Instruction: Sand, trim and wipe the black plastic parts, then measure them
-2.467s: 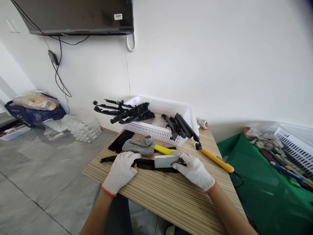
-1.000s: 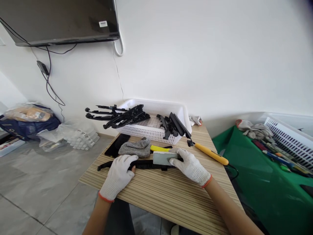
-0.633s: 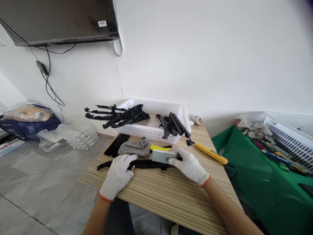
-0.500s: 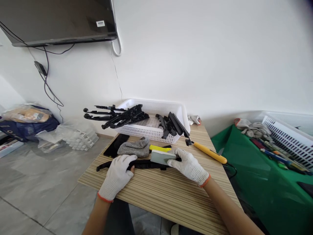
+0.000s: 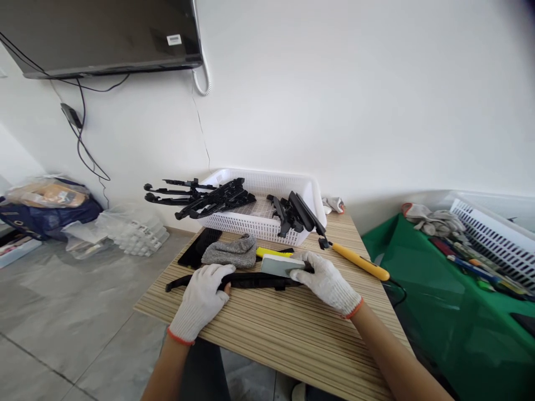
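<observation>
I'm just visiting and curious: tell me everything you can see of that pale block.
The pale block is slim and rectangular, with a smooth-looking grey-green face and a whiter upper edge; its material is unclear. It is held lengthwise along the long black strip, apparently touching it. The right hand grips and partly hides its right end.

Bare worktop (image 5: 288,328) ran along the near edge, an open way between the left hand (image 5: 203,298) and right hand (image 5: 327,283), in front of the strip (image 5: 254,280). The block (image 5: 276,266), cloth (image 5: 229,253) and yellow tool (image 5: 267,252) crowded the path behind; the basket (image 5: 242,224) barred the far side. Black parts (image 5: 223,197) jutted past its left rim, though a gap parted them from the right heap (image 5: 295,213). The yellow handle (image 5: 360,261) slanted across the right.
</observation>
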Tool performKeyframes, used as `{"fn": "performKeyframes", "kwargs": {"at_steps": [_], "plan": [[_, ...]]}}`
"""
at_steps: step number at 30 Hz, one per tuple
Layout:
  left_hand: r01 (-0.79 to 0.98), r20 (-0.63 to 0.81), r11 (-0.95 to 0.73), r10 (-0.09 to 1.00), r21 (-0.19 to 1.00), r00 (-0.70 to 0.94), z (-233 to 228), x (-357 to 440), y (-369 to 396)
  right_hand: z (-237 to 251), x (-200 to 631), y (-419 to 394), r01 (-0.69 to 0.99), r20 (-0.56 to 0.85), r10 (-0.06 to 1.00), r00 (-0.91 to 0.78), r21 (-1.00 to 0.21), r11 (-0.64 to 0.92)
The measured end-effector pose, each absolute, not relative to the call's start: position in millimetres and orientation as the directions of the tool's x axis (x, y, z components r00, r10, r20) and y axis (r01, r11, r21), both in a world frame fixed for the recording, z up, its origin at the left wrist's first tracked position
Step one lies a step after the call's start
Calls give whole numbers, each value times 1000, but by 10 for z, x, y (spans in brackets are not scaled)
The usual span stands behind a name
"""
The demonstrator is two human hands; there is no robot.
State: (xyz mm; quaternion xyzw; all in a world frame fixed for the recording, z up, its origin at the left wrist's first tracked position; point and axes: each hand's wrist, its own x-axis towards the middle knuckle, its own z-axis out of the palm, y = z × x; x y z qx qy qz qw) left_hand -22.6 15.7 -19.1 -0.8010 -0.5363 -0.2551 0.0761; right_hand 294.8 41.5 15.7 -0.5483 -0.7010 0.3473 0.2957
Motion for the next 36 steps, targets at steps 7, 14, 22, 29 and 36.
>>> {"fn": "performKeyframes", "kwargs": {"at_steps": [7,14,22,29,36], "plan": [[896,491,-418,818,152,299,-171,-211,149,206,2957,419,568,17,958,-287,-802,184],[896,475,-419,824,145,309,-140,-197,143,208,2956,412,559,-22,949,-313,-812,166],[904,493,-403,821,141,289,-136,-191,132,182,2920,407,632,22,946,-322,-740,232],[902,488,-406,823,146,291,-127,-191,125,126,2912,414,670,71,968,-240,-709,219],[907,491,-400,821,131,292,-126,-198,128,59,2902,434,689,120,983,-140,-701,184]]}}
